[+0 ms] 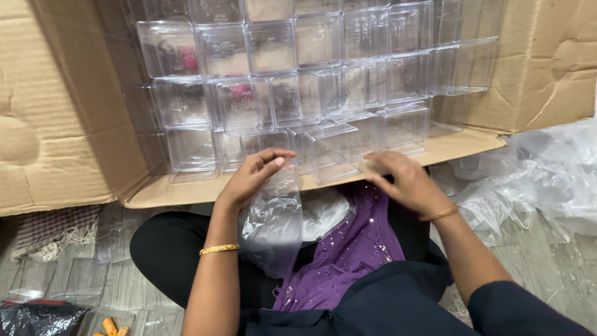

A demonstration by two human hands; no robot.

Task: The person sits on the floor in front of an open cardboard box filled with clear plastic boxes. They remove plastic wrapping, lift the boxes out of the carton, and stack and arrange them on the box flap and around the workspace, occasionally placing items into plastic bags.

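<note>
Step in hand, as I judge it: a thin clear plastic bag point(272, 214) is being handled in front of a big cardboard box point(56, 118) lying on its side, w/ stacked clear plastic boxes point(292, 81) inside. Far left on the floor point(130, 286): flat clear lids point(81, 274) and a dark bag point(37, 317). The left hand point(252, 177) pinches the top edge of the clear bag, which hangs over the lap. The right hand point(404, 180) is open, fingers spread, touching the box flap point(448, 146) near 1 clear box point(333, 152); it grasps nothing. Right side: crumpled clear plastic sheets point(547, 174). Next move prob. calls for both hands to open the bag mouth.
</note>
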